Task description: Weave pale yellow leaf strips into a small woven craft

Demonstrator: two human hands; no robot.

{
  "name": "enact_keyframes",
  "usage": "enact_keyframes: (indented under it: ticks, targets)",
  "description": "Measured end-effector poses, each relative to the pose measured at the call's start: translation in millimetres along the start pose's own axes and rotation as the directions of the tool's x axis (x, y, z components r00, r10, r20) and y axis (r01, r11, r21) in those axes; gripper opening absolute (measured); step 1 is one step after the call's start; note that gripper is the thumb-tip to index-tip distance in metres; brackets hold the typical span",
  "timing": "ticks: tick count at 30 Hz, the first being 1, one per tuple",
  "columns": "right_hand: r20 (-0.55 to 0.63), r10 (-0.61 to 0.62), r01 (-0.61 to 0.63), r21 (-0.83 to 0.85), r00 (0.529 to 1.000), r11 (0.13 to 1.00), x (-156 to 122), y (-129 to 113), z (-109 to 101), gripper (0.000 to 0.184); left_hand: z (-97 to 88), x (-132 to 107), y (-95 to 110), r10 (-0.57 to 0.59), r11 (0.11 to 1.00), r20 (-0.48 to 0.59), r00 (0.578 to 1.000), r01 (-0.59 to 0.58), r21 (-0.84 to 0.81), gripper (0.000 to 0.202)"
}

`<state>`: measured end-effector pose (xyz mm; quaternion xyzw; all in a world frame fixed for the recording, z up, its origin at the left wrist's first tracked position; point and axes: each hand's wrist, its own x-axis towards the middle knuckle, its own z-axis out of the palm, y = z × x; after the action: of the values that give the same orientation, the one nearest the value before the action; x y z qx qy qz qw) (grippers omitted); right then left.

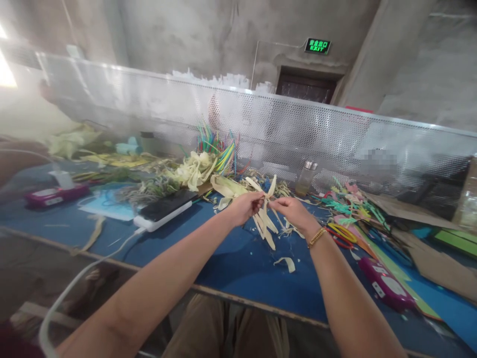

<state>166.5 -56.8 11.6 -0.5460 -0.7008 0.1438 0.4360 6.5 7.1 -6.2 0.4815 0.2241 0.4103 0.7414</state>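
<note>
Forearms cross blue surface [231,268]; left hand [244,206] and right hand [294,211] both pinch pale husk strips [265,221], held just above surface.

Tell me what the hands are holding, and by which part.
Left hand and right hand pinch a bunch of pale husk strips at its middle; ends fan out above and below.
</note>
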Motion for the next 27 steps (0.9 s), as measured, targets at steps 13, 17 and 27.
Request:
enact_keyframes:
  ticks: [13,17,27]
  targets:
    - [0.206,-0.017,0.056,-0.186,0.978,0.981,1,4,-6,0.023,-3.6,-7,1,0.171,0.828,-0.006,0.985,-0.140,0.543,0.032]
    - [0.247,-0.024,0.070,-0.180,0.969,0.981,2,4,-9,0.020,-7.5,-6,3,0.176,0.755,0.021,0.984,-0.149,0.638,0.031]
    - [0.336,-0.021,0.077,-0.153,0.941,0.985,3,8,-13,0.020,-15.3,-5,5,0.144,0.728,0.057,0.988,-0.145,0.670,0.030]
